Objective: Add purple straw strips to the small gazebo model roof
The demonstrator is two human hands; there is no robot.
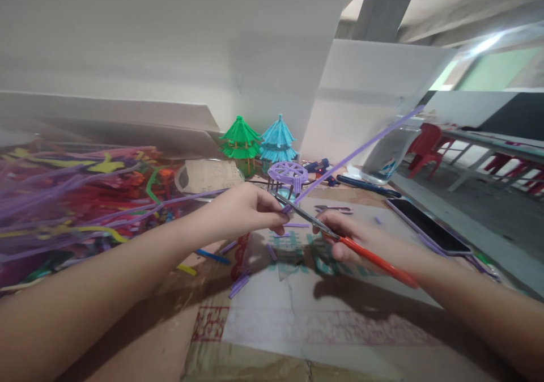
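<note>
My left hand (250,207) is closed, pinching a long purple pipe cleaner (361,151) that slants up to the right. In my right hand (357,234) is a pair of scissors (368,257) with orange-red handles. Its metal blades reach the pipe cleaner just beside my left fingertips; I cannot tell whether they have cut into it. Behind my hands stands a purple wheel-like piece (288,172) made of pipe cleaner. Short purple cut pieces (240,284) lie on the board below.
A green tiered model (240,138) and a blue one (279,138) stand at the back. Many coloured pipe cleaners (85,200) are heaped at left. At right lie a phone (429,226), a dark pen-like object (369,186) and small snips (334,209), near a clear plastic container (386,152).
</note>
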